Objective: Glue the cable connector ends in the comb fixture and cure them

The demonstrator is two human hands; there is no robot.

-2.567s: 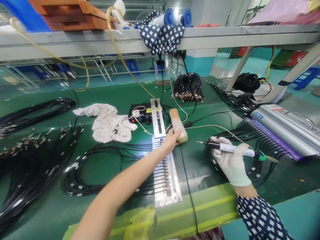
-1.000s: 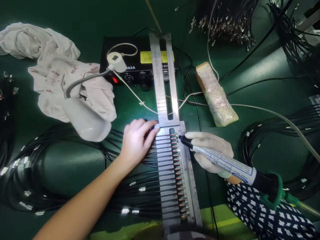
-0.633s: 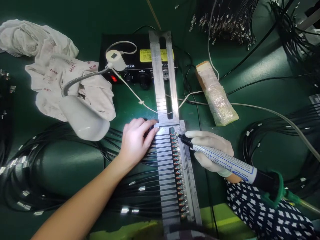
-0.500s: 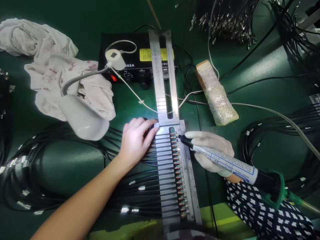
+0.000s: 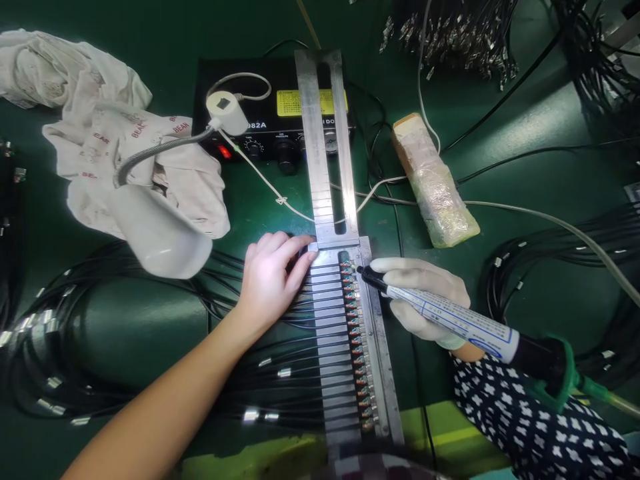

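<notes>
A long metal jig (image 5: 330, 320) lies lengthwise before me, with black cables (image 5: 270, 363) set side by side in its slots. Their stripped ends, with coloured wires and small metal terminals (image 5: 356, 333), line up along its right part. My left hand (image 5: 270, 273), bare, pinches the jig's upper left corner between thumb and forefinger; its other fingers are curled. In a white glove, my right hand (image 5: 425, 300) grips a dispensing syringe (image 5: 450, 320) with a printed white barrel and black nose. The tip is at the topmost terminals; whether it touches cannot be made out.
Behind the jig sits a black dispenser box (image 5: 270, 143) with a lit red switch. A gooseneck lamp (image 5: 165, 233) and white cloths (image 5: 135, 147) are at left. A plastic-wrapped block (image 5: 435, 180) lies at right. Coiled cables flank both sides; a green-capped air hose (image 5: 595, 393) trails from the syringe.
The view has shifted slightly. Both hands keep nearly the same places, and the syringe tip stays by the topmost terminals.
</notes>
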